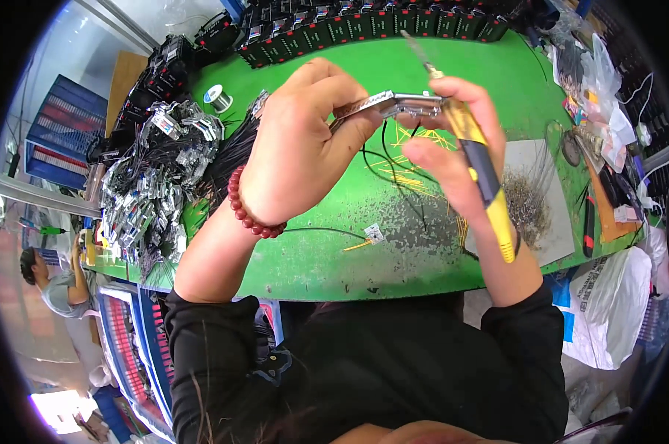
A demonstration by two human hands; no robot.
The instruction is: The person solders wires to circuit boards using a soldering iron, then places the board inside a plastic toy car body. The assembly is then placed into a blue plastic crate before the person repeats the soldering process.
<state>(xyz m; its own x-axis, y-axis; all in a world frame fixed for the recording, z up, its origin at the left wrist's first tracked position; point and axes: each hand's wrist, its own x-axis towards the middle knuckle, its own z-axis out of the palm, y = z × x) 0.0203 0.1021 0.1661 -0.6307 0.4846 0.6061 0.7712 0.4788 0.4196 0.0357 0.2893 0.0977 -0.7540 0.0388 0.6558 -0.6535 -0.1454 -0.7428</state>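
Observation:
Over the green table, my left hand [294, 137] pinches a thin silver metal piece [387, 102] between thumb and fingers. Black wires [384, 144] hang below it. A yellow and black soldering iron [482, 166] lies across my right hand [456, 170], its tip pointing up and away from the metal piece. The right fingertips are at the right end of the metal piece; whether they grip it too I cannot tell. On the table below lies a small silver part [373, 234] with a black wire and a yellow tube. Thin yellow tubes [404, 176] are scattered under my hands.
A heap of silver parts with black wires [146, 192] covers the left side. Near it stands a solder spool [217, 98]. Black boxes [364, 29] line the far edge. A grey board [560, 229] with dark bits lies right. Another person [57, 285] is at far left.

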